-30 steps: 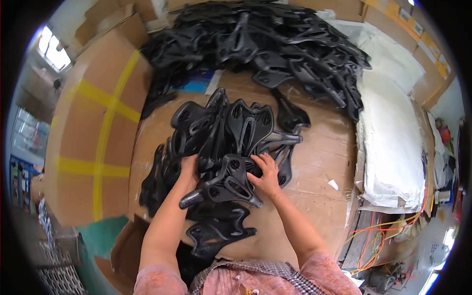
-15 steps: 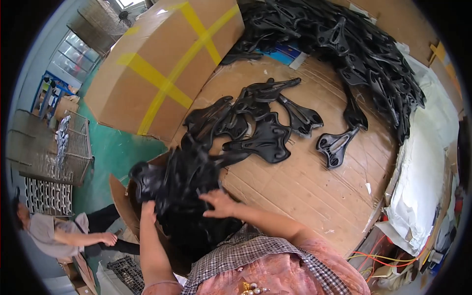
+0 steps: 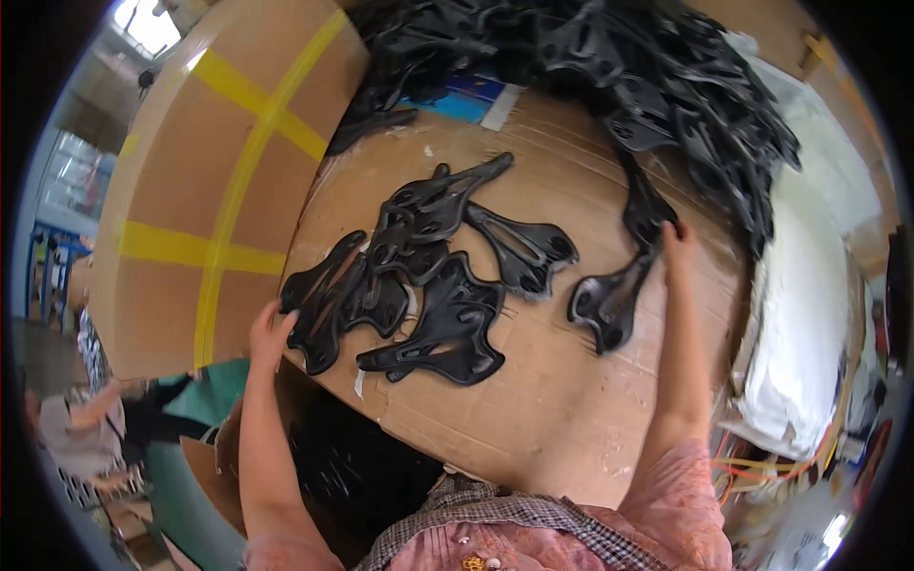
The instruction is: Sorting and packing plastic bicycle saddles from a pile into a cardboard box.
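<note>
Black saddle-shaped plastic pieces [image 3: 457, 324] lie near the brown cardboard surface's [image 3: 562, 400] left edge. Left hand [image 3: 271, 335] touches one, fingers spread; right hand's [image 3: 678, 252] finger grip is unclear.

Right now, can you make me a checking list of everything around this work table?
Surface: brown cardboard.
Black saddle-shaped pieces: a loose group in the middle, a big pile at the far side.
Clutter: blue sheet near the pile, small white scrap near the front edge.
Left hand: by the leftmost loose piece.
Right hand: where two pieces meet; grip unclear.
Cables: orange and yellow cords, lower right.
Surroundings: taped box left, white sheets right, another person far left.
</note>
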Tool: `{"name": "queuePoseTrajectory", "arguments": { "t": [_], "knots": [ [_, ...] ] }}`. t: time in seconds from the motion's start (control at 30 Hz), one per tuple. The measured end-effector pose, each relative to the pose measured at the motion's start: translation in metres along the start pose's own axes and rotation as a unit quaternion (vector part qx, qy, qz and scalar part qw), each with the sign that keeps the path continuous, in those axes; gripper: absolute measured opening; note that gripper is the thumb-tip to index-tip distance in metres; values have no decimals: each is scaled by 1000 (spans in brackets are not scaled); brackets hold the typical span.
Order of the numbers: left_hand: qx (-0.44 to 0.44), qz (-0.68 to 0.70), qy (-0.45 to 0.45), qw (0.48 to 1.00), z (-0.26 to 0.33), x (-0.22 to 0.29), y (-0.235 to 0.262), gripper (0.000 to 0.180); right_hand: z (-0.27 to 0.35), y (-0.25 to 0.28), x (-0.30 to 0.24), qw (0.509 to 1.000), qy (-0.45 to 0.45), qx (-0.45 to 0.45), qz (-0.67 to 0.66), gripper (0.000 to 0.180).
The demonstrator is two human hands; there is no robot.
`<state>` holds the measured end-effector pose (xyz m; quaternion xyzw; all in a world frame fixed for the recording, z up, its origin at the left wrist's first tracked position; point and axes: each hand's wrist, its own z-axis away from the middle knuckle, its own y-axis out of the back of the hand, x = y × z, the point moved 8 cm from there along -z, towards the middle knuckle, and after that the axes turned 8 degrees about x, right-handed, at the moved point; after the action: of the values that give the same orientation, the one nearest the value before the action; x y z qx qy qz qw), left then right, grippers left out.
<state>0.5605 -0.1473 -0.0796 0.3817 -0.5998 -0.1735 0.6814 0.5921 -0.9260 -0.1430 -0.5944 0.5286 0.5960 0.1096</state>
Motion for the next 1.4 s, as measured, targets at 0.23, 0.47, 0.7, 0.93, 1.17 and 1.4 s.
{"name": "queuePoseTrajectory", "arguments": {
  "t": [0.23,0.47,0.7,0.93,1.17,1.4],
  "knots": [
    [-153,-242,-92,954,-86,23,-116,82,-73,-35,57,982,-63,-61,169,71],
    [-301,-23,42,952,-38,46,-157,59,3,-2,-22,982,-80,-167,-37,28],
    [-153,341,196,907,-52,55,-177,51,71,41,38,953,-239,-186,-28,27],
    [-265,69,225,935,-103,110,-233,64,76,-58,-54,972,-16,-224,66,45],
    [-233,175,128,948,-59,159,-259,61,93,-89,-128,980,102,-162,49,52],
    [-352,244,130,894,5,145,-249,67,186,-168,-115,877,-83,-429,-198,33]
  ]
}}
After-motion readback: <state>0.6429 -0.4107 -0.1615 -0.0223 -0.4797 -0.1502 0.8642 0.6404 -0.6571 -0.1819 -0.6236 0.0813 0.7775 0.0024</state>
